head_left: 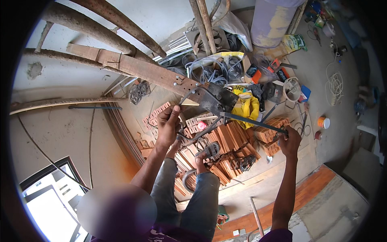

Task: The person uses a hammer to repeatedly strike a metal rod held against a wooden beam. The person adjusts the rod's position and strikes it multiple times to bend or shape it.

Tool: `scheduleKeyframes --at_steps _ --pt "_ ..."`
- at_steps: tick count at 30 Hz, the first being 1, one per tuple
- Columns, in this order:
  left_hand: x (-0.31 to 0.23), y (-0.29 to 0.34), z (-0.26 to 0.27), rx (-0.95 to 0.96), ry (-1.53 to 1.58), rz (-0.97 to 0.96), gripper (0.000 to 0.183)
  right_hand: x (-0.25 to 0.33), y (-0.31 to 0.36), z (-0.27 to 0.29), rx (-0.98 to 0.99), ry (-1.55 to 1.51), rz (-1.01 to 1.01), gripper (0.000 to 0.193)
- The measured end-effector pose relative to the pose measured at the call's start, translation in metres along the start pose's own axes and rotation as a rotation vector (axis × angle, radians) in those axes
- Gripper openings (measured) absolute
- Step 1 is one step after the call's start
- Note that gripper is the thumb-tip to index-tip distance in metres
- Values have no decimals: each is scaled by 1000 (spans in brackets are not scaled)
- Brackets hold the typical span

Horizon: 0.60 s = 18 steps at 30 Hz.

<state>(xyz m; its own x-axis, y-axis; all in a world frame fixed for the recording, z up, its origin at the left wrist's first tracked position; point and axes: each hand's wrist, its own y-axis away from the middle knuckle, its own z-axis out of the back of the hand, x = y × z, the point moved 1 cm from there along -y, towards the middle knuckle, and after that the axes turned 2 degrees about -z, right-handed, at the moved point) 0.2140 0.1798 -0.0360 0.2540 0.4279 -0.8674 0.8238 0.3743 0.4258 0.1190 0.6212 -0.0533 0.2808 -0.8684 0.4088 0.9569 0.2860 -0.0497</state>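
Note:
A long wooden plank [149, 76] slants across in front of me, with metal pins or bolts standing up near its near end. A dark metal plate [221, 101] is at that end. My left hand [167, 124] is closed around a thin dark bent rod [186, 96], which loops up to the pins and plate. Stretched out to the right, my right hand [289, 141] grips the end of a straight dark metal bar [254, 123], whose other end meets the plate. Exactly how bar and rod meet there is too small to tell.
Stacked red bricks [231, 139] lie below the plank around my sandalled feet. Rusty poles [92, 28] lean at the upper left. Behind the plate are a yellow bag [246, 107], coiled tubing [209, 66] and a white bucket [292, 88]. A large cylinder [274, 22] stands farther back.

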Motion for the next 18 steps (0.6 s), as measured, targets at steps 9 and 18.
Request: scheduleKeyframes --at_steps 9,18 --pt "6 7 -1 -108 -61 -97 26 17 31 -9 22 47 -135 24" --pt "7 8 -3 -76 -8 -106 25 77 118 -38 -9 63 -504 40"
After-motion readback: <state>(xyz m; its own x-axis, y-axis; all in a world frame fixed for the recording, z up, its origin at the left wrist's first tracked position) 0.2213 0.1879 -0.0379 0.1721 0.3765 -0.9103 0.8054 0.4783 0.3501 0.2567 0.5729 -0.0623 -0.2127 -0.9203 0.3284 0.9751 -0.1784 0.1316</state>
